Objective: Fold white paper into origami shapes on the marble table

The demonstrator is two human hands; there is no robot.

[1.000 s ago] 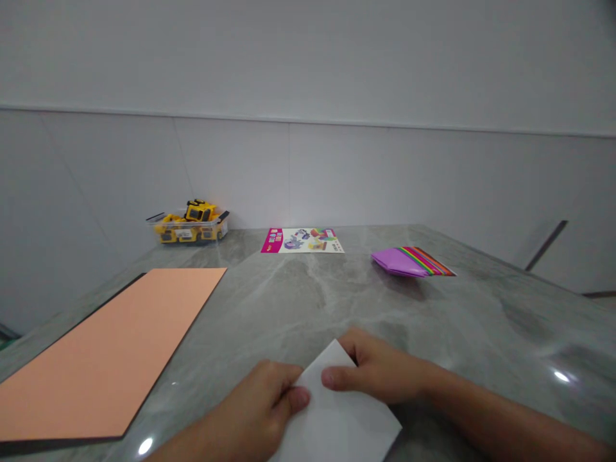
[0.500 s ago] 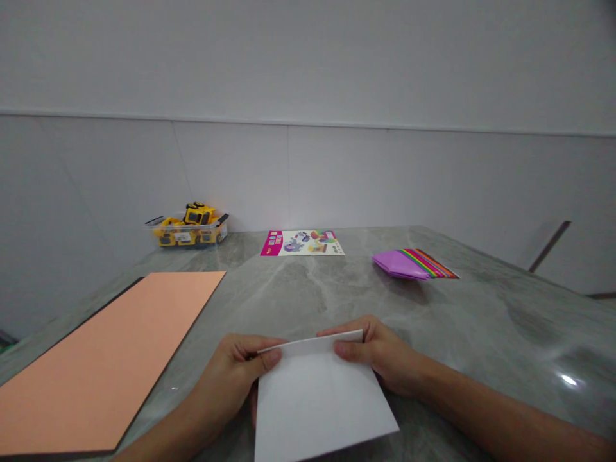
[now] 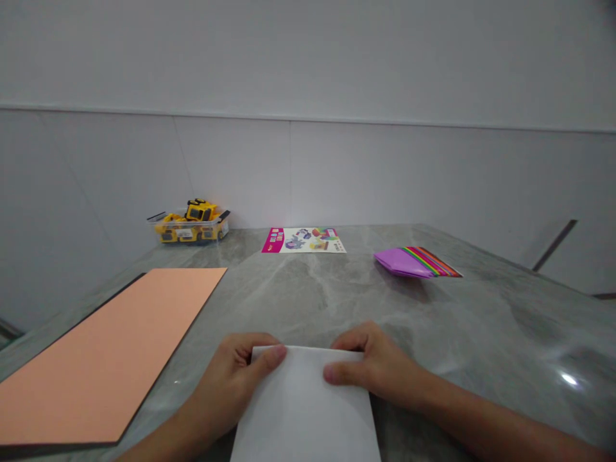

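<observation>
A white sheet of paper [image 3: 308, 410] is held between both hands above the near part of the grey table. My left hand [image 3: 240, 372] pinches its far left corner, thumb on top and fingers behind. At the far right corner my right hand [image 3: 375, 366] grips the same edge, its thumb lying flat across the face of the paper. The far edge looks almost straight and level. The paper's near end runs out of the bottom of the view, and the fingertips behind it are hidden.
Large peach-orange sheets [image 3: 115, 359] lie at the left. Toward the wall stand a clear plastic box [image 3: 221, 226] of yellow toy vehicles [image 3: 199, 210] and a colourful printed booklet [image 3: 304, 240]. Right of centre rests a purple pack with fanned coloured paper [image 3: 409, 262] on the marbled table [image 3: 289, 295].
The paper's far edge has turned level and sits slightly lower, and its near end now reaches past the bottom of the view. My right thumb lies further in over the sheet.
</observation>
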